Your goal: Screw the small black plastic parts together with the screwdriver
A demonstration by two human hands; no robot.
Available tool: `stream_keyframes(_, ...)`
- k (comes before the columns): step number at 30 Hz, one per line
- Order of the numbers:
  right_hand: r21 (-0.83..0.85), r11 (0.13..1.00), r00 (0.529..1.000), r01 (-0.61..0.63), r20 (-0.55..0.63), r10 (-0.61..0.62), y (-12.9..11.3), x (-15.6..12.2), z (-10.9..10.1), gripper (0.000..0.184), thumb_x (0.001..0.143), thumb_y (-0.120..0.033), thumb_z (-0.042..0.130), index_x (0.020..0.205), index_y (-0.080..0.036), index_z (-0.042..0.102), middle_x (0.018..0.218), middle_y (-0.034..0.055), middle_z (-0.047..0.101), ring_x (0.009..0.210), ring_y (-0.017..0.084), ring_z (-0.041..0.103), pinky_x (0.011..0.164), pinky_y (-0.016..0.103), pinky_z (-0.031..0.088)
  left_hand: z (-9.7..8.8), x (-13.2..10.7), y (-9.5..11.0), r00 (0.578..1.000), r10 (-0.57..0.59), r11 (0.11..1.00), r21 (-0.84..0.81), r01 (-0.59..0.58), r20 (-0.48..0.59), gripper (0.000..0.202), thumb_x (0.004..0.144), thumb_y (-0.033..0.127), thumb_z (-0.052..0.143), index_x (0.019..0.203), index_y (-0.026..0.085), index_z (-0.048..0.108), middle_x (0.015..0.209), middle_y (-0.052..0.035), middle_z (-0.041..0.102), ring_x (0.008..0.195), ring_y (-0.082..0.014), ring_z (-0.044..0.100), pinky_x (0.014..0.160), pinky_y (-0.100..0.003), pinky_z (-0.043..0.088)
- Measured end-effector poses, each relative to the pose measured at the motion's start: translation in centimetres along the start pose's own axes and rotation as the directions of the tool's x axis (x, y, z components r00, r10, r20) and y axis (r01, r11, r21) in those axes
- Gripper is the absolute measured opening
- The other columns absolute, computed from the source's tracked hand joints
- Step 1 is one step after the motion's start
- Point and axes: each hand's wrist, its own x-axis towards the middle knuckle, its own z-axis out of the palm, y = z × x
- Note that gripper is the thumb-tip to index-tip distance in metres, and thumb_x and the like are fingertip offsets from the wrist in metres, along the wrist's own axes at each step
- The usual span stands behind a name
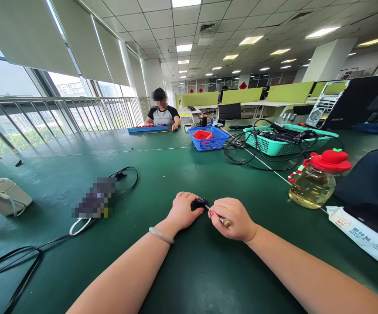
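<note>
My left hand point(185, 210) is closed around a small black object point(199, 203) on the green tabletop. The object's surface looks uneven and dark, and its kind is too small to make out. From the right, my right hand point(232, 219) grips a slim hand tool point(224, 221) with a thin metal shaft and a rounded, brass-coloured handle end. The shaft's tip points left and meets, or nearly meets, the black object's right side. My right fingers hide most of the handle. A pale bangle point(161, 235) circles my left wrist.
A jar with a red lid point(316, 181) and a white packet point(362, 235) lie to the right. Farther back are a teal basket of cables point(274, 146) and a blue basket point(208, 141). A phone point(95, 196) lies left. Another person point(161, 114) sits across the table.
</note>
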Motion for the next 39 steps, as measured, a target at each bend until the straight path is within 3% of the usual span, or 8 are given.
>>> stream_keyframes(39,-0.074,0.993,0.995,0.093,-0.039,-0.096,-0.05,0.21,-0.06,0.027,0.085,-0.013,0.045,0.06,-0.02,0.052,0.053,-0.0019,0.048,0.05,0.012,0.037,0.052,0.028,0.029,0.16,-0.03,-0.03,1.0,0.002,1.0,0.016,-0.002,-0.02,0.032,0.081,0.035,0.067,0.109,0.022,0.069,0.12,-0.006,0.067,0.122,-0.0277,0.05,0.108,-0.044,0.039)
